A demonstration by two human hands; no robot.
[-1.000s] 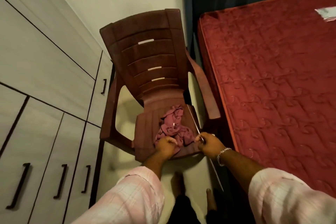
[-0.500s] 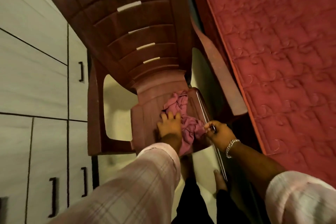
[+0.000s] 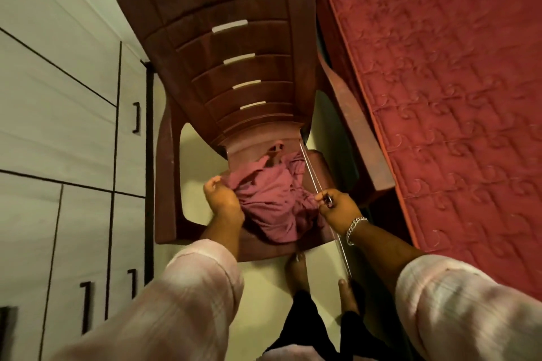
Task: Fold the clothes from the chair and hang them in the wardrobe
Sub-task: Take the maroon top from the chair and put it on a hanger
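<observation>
Pink cloth (image 3: 272,202) is bunched on the chair (image 3: 234,67) seat, between the hands. Its left edge is pinched by the left hand (image 3: 221,199); a thin metal rod (image 3: 312,173) is gripped by the right hand (image 3: 337,208), beside the cloth's right edge.

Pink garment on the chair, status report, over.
Left hand grips pink garment on chair. Right hand pinches thin metal rod. Nothing folded yet.

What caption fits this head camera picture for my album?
Two hands, left gripping a pink garment on a brown chair, right holding a thin metal hanger.
</observation>
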